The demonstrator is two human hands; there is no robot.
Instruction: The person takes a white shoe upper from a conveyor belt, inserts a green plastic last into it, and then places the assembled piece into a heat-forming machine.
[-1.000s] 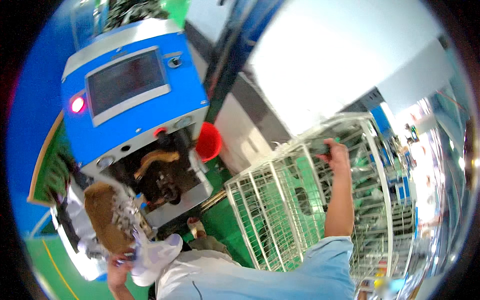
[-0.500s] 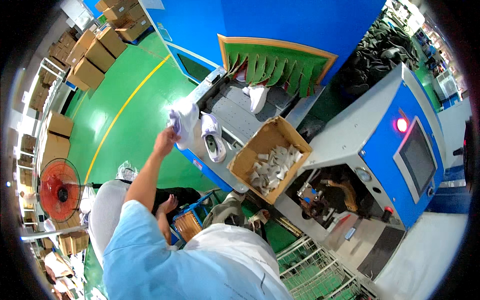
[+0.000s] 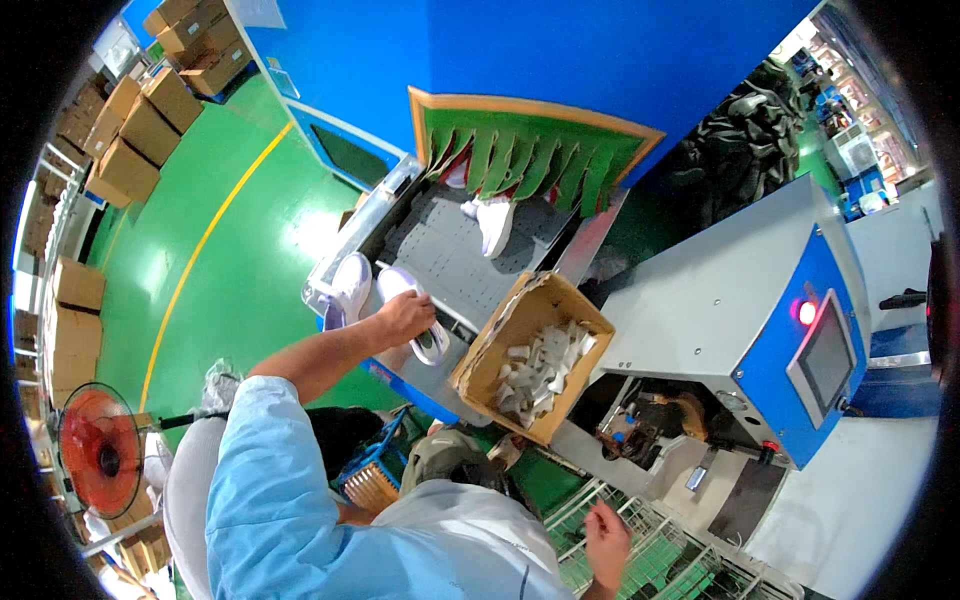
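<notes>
My left hand [image 3: 405, 315] is closed around the opening of a white shoe [image 3: 394, 281] with pale purple lining, at the near end of the grey conveyor [image 3: 455, 245]. Just left of it, a matching white shoe [image 3: 350, 285] rests on the conveyor's metal end. Farther along, another white shoe [image 3: 494, 228] lies in front of the green strip curtain. My right hand [image 3: 606, 540] is low at the right, above a white wire rack [image 3: 660, 560]. Its fingers are loosely bent and apart, and I see nothing in them.
An open cardboard box [image 3: 470, 375] of crumpled white pieces stands right of the shoes. Beyond it is a blue and grey machine [image 3: 690, 310] with a screen and a lit red lamp. A red fan [image 3: 100, 450] stands left; green strips [image 3: 530, 160] hang over the conveyor opening.
My left hand has let go of the leftmost shoe, now set down on the conveyor's end, and has moved right onto the shoe beside it. My right hand has come into view.
</notes>
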